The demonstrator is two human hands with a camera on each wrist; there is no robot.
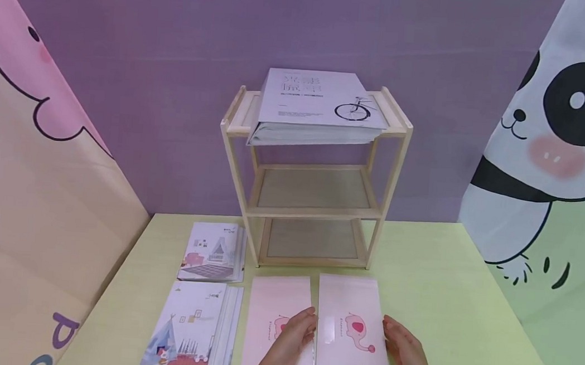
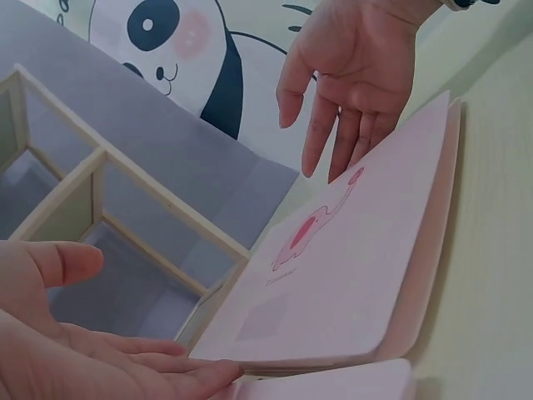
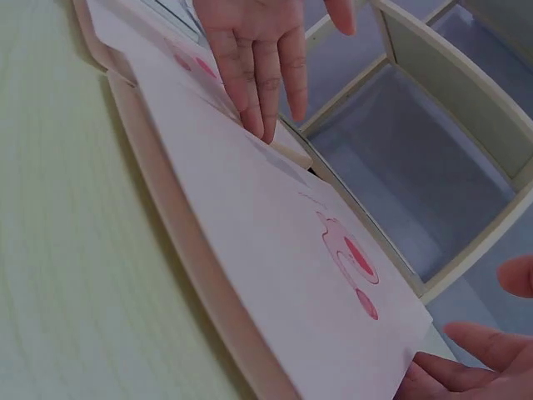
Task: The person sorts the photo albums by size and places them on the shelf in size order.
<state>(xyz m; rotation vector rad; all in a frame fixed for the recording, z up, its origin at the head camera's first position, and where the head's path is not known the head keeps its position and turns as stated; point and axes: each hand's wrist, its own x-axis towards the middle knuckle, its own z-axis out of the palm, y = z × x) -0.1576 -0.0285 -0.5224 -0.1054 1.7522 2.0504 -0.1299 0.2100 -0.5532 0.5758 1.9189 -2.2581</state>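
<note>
Two pink elephant-print booklets lie side by side at the front of the table. My left hand (image 1: 289, 341) reaches over the left booklet (image 1: 276, 299), its fingertips at the inner edge of the right booklet (image 1: 346, 297). At that booklet's outer edge is my right hand (image 1: 408, 351). Straight fingers show on the left hand (image 3: 258, 58) in the right wrist view, palm turned toward the right booklet. In the left wrist view the right hand (image 2: 358, 71) also has its fingers extended, beside the booklet's far edge. Neither hand grips anything.
Behind the booklets stands a wooden rack (image 1: 316, 212) with several levels. A thick white book with a bicycle picture (image 1: 312, 108) lies on its top, overhanging the front. Left of the booklets are a smaller stack of books (image 1: 210, 250) and a larger stack (image 1: 185, 326).
</note>
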